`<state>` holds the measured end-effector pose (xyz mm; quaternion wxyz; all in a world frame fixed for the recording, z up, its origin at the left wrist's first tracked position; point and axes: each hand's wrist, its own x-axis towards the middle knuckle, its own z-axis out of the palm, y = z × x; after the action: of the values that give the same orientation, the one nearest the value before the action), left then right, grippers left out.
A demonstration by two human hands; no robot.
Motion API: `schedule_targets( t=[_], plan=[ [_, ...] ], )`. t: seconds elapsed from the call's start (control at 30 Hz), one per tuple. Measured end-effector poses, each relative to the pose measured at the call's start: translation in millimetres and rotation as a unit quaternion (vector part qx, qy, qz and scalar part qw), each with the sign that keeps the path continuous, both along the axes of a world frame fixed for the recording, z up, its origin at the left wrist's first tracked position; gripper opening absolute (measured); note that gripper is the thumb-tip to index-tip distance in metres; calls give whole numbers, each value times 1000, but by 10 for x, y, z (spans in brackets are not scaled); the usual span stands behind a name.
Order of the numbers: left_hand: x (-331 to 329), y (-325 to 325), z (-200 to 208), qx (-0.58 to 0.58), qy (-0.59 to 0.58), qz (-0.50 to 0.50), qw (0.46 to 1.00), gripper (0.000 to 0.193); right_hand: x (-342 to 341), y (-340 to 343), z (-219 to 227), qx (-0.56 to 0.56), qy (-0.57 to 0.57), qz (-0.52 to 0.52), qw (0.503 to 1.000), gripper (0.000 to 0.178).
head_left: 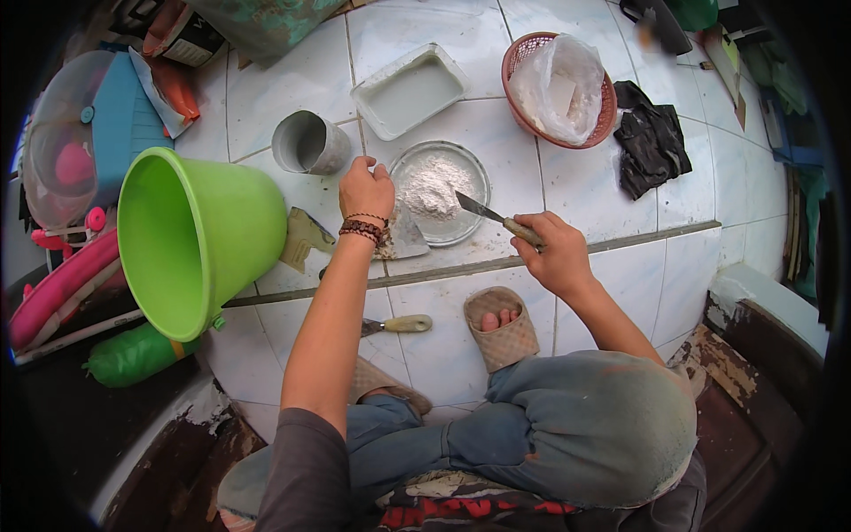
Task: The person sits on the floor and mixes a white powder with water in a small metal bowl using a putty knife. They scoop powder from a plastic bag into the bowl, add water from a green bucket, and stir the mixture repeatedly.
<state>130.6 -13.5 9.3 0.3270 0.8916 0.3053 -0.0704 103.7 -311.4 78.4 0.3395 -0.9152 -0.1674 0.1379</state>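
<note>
My right hand point(554, 253) grips the light handle of a putty knife point(483, 209), whose dark blade reaches over the round metal plate point(481, 164) to a heap of white powder point(432, 188). The blade's tip meets the heap's right side. My left hand point(366, 191), with a braided bracelet at the wrist, is closed beside the plate's left rim; what its fingers hold, if anything, is hidden. A flat grey scraper-like blade point(406, 238) lies partly under that wrist, against the plate. Just beyond the hand stands a grey cup point(328, 146).
A white tub of greyish liquid point(412, 93) stands farther back. A red-brown basket point(517, 55) holds a clear bag, with a black plastic bag point(654, 142) beside it. A green bucket point(239, 222) lies tilted at left. Another wooden-handled tool point(408, 324) lies between my feet, below a step edge.
</note>
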Motion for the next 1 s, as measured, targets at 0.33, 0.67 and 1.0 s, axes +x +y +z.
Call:
schedule_targets(
  t=[0.33, 0.67, 1.0],
  plan=[
    [-712, 37, 180, -33, 19, 6, 999, 23, 397, 301, 244, 48, 151, -22, 987, 33],
    [131, 1, -14, -55, -79, 54, 994, 33, 328, -98, -26, 133, 347, -212, 904, 36],
    [737, 13, -118, -83, -58, 150, 983, 31, -113, -188, -148, 238, 372, -327, 836, 34]
  ],
)
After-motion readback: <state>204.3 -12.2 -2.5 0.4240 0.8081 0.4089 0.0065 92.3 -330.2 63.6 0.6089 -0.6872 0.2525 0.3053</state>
